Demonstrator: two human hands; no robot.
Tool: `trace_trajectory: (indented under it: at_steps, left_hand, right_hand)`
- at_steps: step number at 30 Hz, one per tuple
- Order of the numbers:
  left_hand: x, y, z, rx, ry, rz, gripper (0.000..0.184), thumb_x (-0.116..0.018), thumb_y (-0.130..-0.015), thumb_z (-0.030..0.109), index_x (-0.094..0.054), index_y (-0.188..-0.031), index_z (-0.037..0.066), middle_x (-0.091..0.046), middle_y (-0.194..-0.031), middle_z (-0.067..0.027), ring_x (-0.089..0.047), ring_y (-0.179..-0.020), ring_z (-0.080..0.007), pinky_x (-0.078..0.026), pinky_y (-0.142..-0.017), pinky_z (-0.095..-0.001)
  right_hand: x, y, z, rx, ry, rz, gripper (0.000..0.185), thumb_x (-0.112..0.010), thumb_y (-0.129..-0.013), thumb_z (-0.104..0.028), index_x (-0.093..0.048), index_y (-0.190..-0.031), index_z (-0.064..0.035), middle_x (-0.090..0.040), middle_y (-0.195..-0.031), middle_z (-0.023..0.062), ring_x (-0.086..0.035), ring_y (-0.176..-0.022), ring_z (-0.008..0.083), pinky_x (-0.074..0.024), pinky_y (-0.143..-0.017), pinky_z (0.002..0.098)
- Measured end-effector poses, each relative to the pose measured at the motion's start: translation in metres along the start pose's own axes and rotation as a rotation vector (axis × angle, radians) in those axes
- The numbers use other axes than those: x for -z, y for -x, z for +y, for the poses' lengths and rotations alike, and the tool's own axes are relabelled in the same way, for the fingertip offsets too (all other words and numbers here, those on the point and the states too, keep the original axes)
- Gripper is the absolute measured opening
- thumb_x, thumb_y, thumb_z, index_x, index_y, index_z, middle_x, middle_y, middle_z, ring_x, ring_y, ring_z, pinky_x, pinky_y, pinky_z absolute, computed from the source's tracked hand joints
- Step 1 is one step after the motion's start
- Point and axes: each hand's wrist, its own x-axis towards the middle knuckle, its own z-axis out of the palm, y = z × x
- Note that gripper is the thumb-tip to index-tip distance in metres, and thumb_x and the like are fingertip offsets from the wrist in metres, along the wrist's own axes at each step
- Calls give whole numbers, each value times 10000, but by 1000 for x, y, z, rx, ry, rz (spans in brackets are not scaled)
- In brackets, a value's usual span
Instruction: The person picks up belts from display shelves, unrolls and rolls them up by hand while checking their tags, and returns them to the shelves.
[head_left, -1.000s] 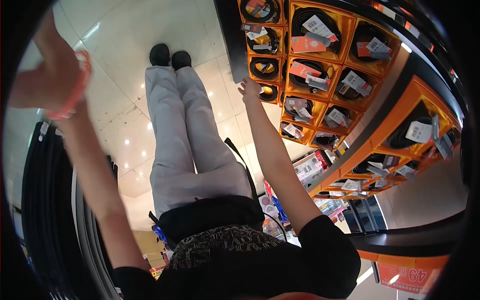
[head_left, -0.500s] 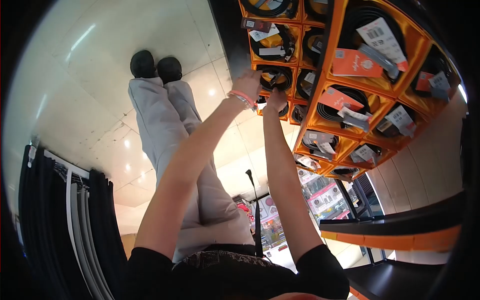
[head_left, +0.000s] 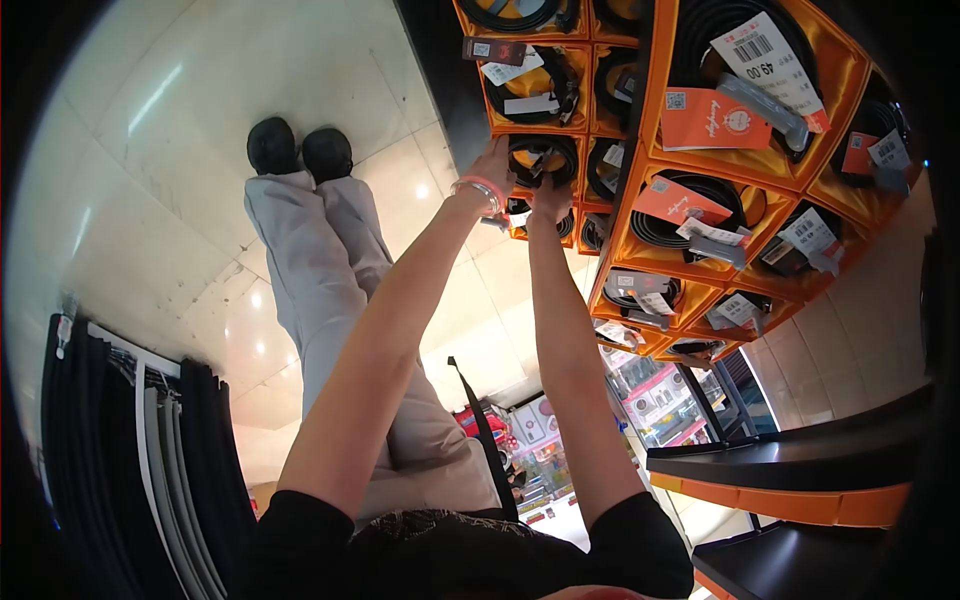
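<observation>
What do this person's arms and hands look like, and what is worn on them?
The sleeves are short and black. By the left hand, the wrist has a pinkish band with something paler beside it. The right hand shows no band; neither wears a glove.

Belts (head_left: 569,158) look smooth to me, leather-type, semi-gloss; box lining (head_left: 764,212) v. shiny, satin-type cloth; price tag (head_left: 765,62) smooth paper; my trousers (head_left: 318,250) matt cloth; flr tiles (head_left: 150,185) glossy.
</observation>
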Motion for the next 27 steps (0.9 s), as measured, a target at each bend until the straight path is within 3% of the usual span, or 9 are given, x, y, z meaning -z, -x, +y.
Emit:
trace_trajectory:
  at_steps: [2,6,9,15,17,20,23,25,27]
  left_hand:
    - [-3,-3,-5,-47,-10,17,649,-597,-807,64,-277,-1367,-12,-347,-1378,-197,-398,-1246,-358,-364,-1041,-365]
    - [-15,-4,-14,-125,-46,78,623,-582,-791,17,-312,-1352,-1,-369,-1362,-201,-391,-1251,-362,-337,-1063,-355]
    - [-27,2,-18,-128,-7,104,585,-547,-794,41,-328,-1337,33,-386,-1354,-165,-499,-1109,-372,-426,-958,-416]
    - [-25,35,-17,-172,51,131,583,-564,-776,11,-338,-1313,7,-405,-1324,-198,-491,-1125,-382,-418,-972,-402]
    - [-24,43,-15,-128,114,83,591,-565,-786,5,-325,-1326,13,-399,-1335,-196,-468,-1168,-377,-399,-995,-381]
    - [-27,54,-14,-91,152,48,605,-576,-799,12,-310,-1342,22,-401,-1335,-192,-472,-1184,-352,-406,-988,-359]
    - [-44,57,-26,-96,192,97,647,-616,-793,36,-298,-1356,33,-420,-1306,-194,-530,-1113,-306,-458,-919,-357]
    - [-41,53,-27,-103,252,135,683,-645,-784,48,-289,-1366,41,-432,-1287,-199,-560,-1068,-279,-484,-878,-356]
    - [-41,48,-31,33,234,172,761,-694,-758,53,-267,-1389,64,-452,-1233,-210,-601,-950,-245,-514,-806,-350]
  right_hand:
    - [-2,-9,7,-26,154,0,328,-549,-885,-247,-595,-1090,5,-677,-889,155,-690,-718,194,-550,-484,306]
    - [18,0,-10,-20,222,-67,348,-498,-904,-290,-600,-1073,-3,-689,-740,118,-690,-668,188,-539,-475,285]
    - [26,9,-10,58,192,21,355,-470,-909,-298,-604,-1033,7,-672,-633,83,-685,-633,210,-542,-531,323]
    - [48,29,-22,109,205,10,326,-476,-899,-255,-596,-959,42,-667,-672,147,-674,-626,267,-512,-677,393]
    - [58,35,-25,75,153,-34,310,-526,-872,-270,-579,-990,12,-638,-910,232,-608,-862,413,-467,-729,491]
    - [58,40,-9,102,-144,30,287,-522,-880,-240,-563,-962,32,-618,-946,235,-594,-852,422,-457,-726,497]
    - [68,54,-18,191,40,103,274,-513,-889,-224,-546,-969,36,-593,-986,244,-585,-868,417,-451,-745,496]
    - [65,60,-33,114,85,118,270,-511,-882,-213,-528,-1008,25,-579,-1006,251,-568,-905,411,-438,-781,489]
    - [66,68,-44,234,19,111,284,-509,-869,-196,-487,-1065,9,-570,-1036,243,-545,-958,414,-420,-818,488]
